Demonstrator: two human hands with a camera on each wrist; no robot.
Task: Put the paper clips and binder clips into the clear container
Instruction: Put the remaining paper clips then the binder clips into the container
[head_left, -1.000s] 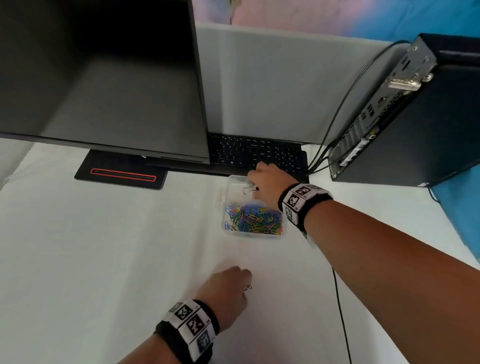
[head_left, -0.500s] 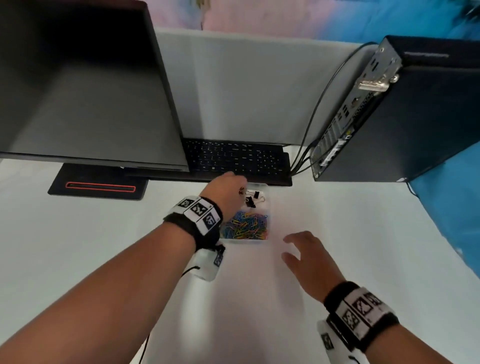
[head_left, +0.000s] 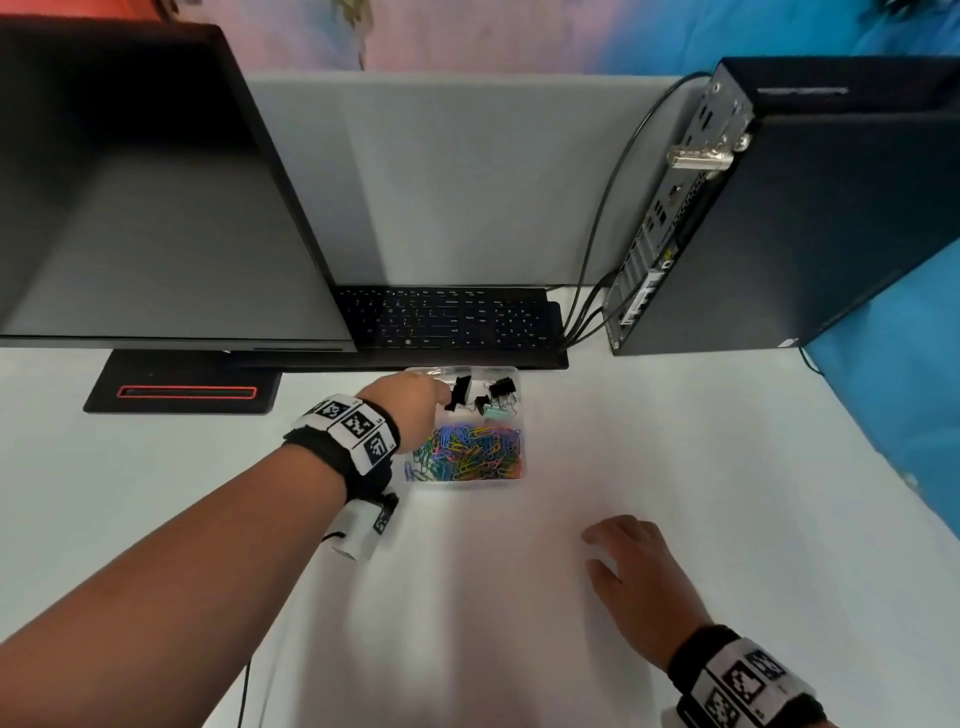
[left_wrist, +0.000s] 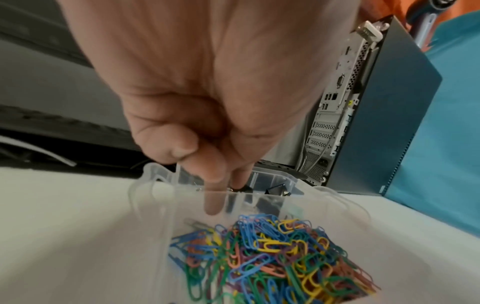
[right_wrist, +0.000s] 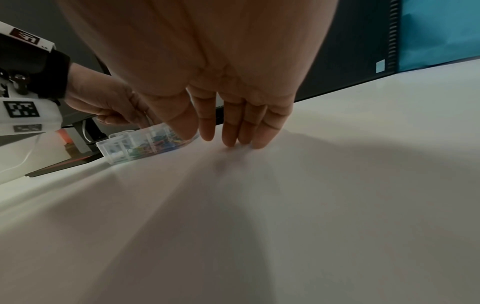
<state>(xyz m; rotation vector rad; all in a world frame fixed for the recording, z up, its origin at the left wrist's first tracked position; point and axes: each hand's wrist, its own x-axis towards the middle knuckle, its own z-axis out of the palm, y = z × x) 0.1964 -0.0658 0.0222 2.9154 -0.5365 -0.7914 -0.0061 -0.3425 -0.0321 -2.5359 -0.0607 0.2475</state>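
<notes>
Reaching over the far compartment of the clear container (head_left: 511, 480), your left hand (head_left: 410, 410) had its fingers bunched and pointing down, and its fingertips (left_wrist: 235, 181) pinched what looked like a small black binder clip (head_left: 460, 391); the wrist view was too crowded there for me to be sure the grip was firm. Your right hand (head_left: 636, 577) lay well apart from it, nearer you on the white desk (head_left: 675, 457), with its fingers straight and close together, the tips resting on the surface and nothing in its grasp.

That container sat on the desk just in front of the black keyboard (head_left: 441, 322). Its near compartment held a heap of coloured paper clips (head_left: 467, 454) in blue, green, yellow, orange and purple. Its far compartment held the binder clips (head_left: 501, 388): several black ones and a mint green one (head_left: 496, 411) lying against the divider.

Both of your wrists carried black bands with square black-and-white markers. Behind the container, the keyboard was tucked partly under a dark monitor (head_left: 156, 208), whose base with a red stripe (head_left: 182, 389) stood at the left. To the right stood a black computer tower (head_left: 779, 234), with cables (head_left: 613, 208) running from its back panel down towards the keyboard.
</notes>
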